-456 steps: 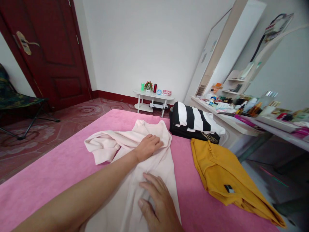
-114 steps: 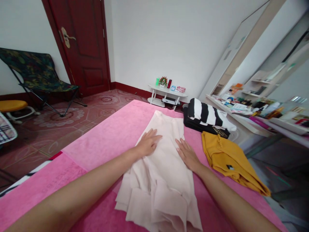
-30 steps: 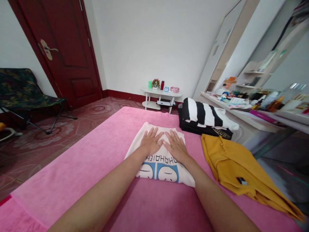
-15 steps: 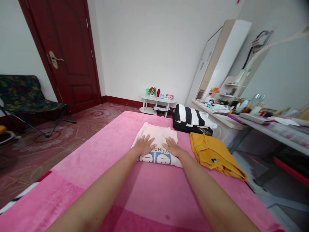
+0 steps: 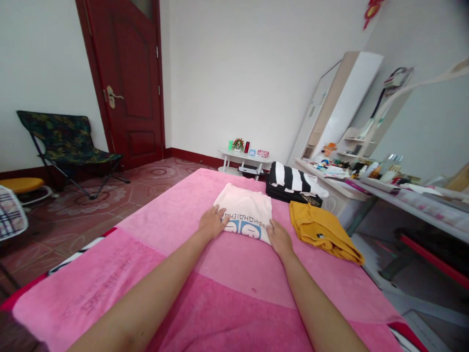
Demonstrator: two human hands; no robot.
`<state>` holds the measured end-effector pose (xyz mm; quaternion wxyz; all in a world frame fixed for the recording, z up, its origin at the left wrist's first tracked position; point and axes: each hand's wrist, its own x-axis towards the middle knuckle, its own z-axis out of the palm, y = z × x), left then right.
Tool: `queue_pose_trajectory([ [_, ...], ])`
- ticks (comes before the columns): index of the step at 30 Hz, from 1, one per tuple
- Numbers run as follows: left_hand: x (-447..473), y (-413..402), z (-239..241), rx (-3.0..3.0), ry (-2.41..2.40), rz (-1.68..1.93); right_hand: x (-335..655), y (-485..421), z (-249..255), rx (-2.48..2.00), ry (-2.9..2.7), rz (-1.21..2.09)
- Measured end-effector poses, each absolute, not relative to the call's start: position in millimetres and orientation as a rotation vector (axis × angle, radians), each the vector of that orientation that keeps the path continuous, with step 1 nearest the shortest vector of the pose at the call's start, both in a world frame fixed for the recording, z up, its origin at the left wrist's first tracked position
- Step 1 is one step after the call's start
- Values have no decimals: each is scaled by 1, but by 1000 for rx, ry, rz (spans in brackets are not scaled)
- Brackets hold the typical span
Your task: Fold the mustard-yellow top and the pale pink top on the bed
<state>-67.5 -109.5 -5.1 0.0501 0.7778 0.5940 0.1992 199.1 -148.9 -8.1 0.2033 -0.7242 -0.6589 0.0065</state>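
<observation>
A pale pink T-shirt [image 5: 246, 209], folded into a rectangle with blue smiley faces and lettering along its near edge, lies on the pink blanket [image 5: 205, 293]. My left hand [image 5: 211, 222] rests with fingers spread at the shirt's near left corner. At the near right corner sits my right hand [image 5: 278, 239], fingers flat against the shirt's edge. Neither hand holds anything.
A crumpled yellow garment [image 5: 322, 231] lies right of the shirt. Behind it sits a black-and-white striped folded stack [image 5: 293, 185]. A cluttered dressing table [image 5: 370, 183] stands at the right. A small white side table [image 5: 246, 160], a dark red door [image 5: 128, 78] and a folding chair [image 5: 68, 144] lie beyond.
Both hands slid back from the middle of the folded shirt to its near corners. The camera rose and pulled back, so more of the blanket shows.
</observation>
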Motion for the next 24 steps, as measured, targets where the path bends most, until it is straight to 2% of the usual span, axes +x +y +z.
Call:
queue_pose_trajectory([
  [7,-69,-119,2,2393,1830,935,197,-171,8,-1644,-1651,-232],
  [10,-65,-127,11,2625,1545,1032,188,-176,12,-1454,-1785,-314],
  [14,-54,-135,17,2812,1112,840,177,-169,5,-1502,-2143,-118],
  [19,-30,-135,24,2689,1584,655,176,-154,-9,-1693,-2147,12],
  [24,5,-110,48,2695,1659,485,176,-153,-12,-1724,-2113,23],
])
